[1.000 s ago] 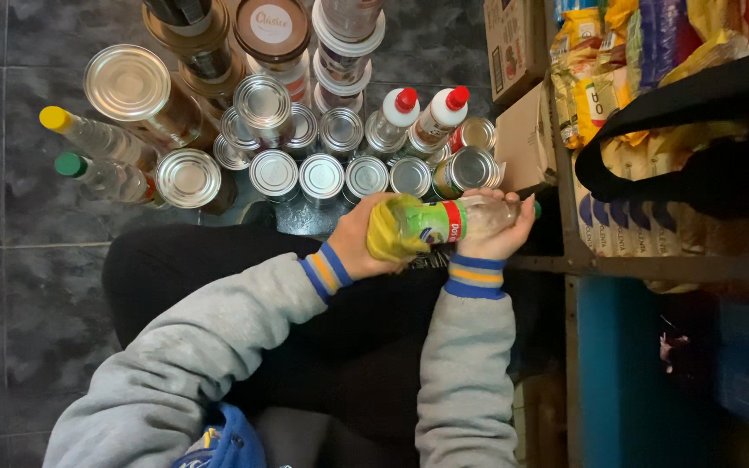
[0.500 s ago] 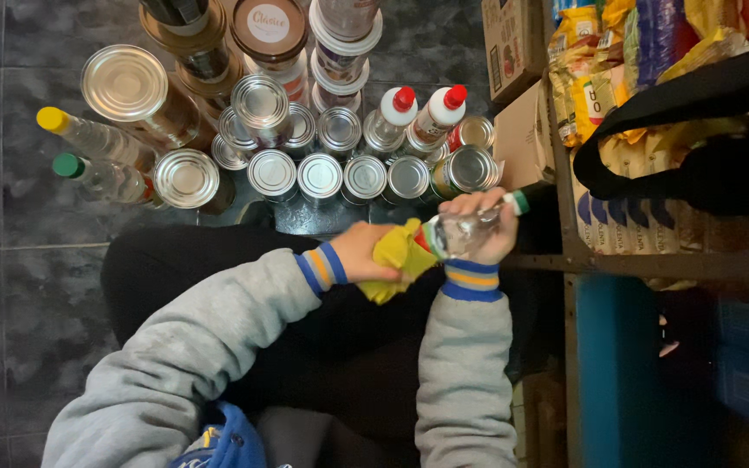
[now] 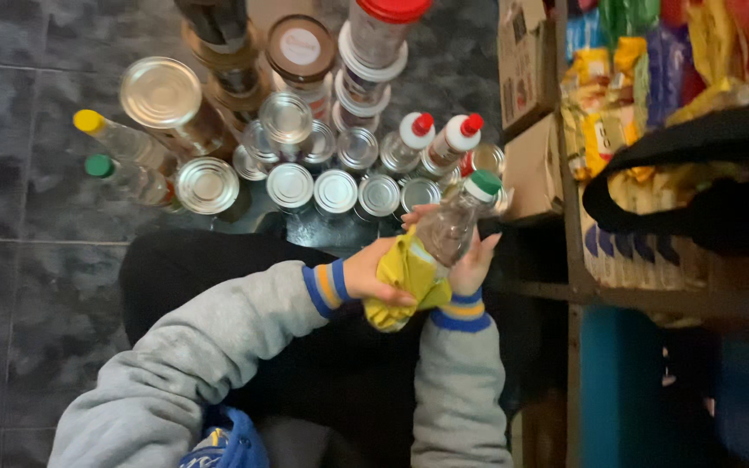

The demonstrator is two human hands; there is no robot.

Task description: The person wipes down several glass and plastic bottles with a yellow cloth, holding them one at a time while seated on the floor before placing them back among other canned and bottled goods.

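Observation:
My right hand [image 3: 475,258] grips a clear plastic bottle [image 3: 449,229] with a green and white cap, tilted up to the right. Against the bottle's lower part, my left hand [image 3: 373,276] presses a crumpled yellow cloth [image 3: 402,279]. Both hands are held above my dark-trousered lap, close together. Both sleeves are grey with blue and yellow cuffs.
On the dark tiled floor [image 3: 10,182] ahead stand several silver-lidded tins [image 3: 335,191], a big tin [image 3: 163,94], jars [image 3: 300,50], two red-capped bottles [image 3: 452,142] and two clear bottles [image 3: 123,142] at left. A shelf [image 3: 652,295] with snack packets and cardboard boxes [image 3: 527,61] rises at right.
The bottle has turned from lying sideways to tilting upward, its cap now green and up right. The yellow cloth slid down from the bottle's middle to its base.

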